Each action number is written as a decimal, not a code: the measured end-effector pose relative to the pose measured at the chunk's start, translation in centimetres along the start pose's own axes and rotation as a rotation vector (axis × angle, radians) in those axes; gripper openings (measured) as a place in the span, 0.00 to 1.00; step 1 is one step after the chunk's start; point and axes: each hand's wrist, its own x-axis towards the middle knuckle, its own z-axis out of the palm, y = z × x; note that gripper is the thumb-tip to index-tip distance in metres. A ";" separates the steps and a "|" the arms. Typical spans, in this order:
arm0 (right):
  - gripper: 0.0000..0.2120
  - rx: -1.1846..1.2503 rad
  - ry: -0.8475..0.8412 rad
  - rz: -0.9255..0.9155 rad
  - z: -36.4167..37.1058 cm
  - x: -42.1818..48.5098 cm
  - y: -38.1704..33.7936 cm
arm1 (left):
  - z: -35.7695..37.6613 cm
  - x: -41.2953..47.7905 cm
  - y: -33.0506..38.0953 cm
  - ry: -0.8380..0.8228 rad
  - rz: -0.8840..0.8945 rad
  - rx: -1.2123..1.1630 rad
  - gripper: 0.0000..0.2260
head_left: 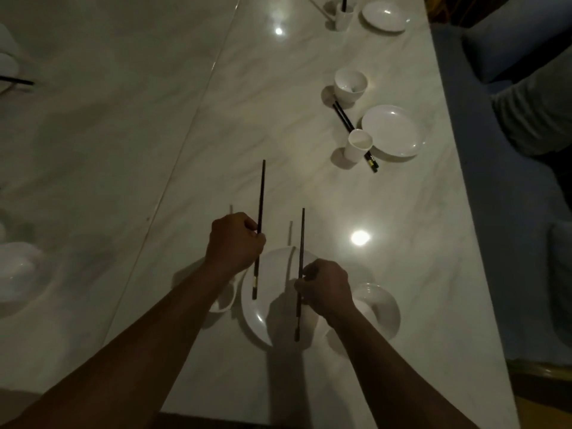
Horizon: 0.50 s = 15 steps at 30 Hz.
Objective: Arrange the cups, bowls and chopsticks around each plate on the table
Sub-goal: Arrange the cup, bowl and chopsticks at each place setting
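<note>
While pinching one chopstick point(262, 193) in the left hand point(233, 239) and a second chopstick point(302, 239) in the right hand point(326, 287), both raised over the near plate point(261, 317), could easily fumble one onto it or knock the bowl point(382, 308) just right. Looks sorted at the far plate point(391, 130).

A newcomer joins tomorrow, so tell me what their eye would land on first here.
The left grip pinches one thin dark chopstick and the right grip pinches a second dark chopstick, roughly parallel above the round white plate at the near edge. Farther along the right side lies a laid place: another white plate, a white bowl, a white cup and a dark chopstick pair.
</note>
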 end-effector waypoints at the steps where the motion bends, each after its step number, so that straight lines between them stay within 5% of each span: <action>1: 0.14 -0.042 0.012 -0.017 0.5 -0.3 0.3 | 0.3 -0.9 -0.1 -0.016 -0.001 0.000 0.09; 15: 0.08 -0.034 0.022 0.002 2.7 -3.1 1.9 | 2.9 -7.3 -2.4 -0.119 0.053 0.037 0.10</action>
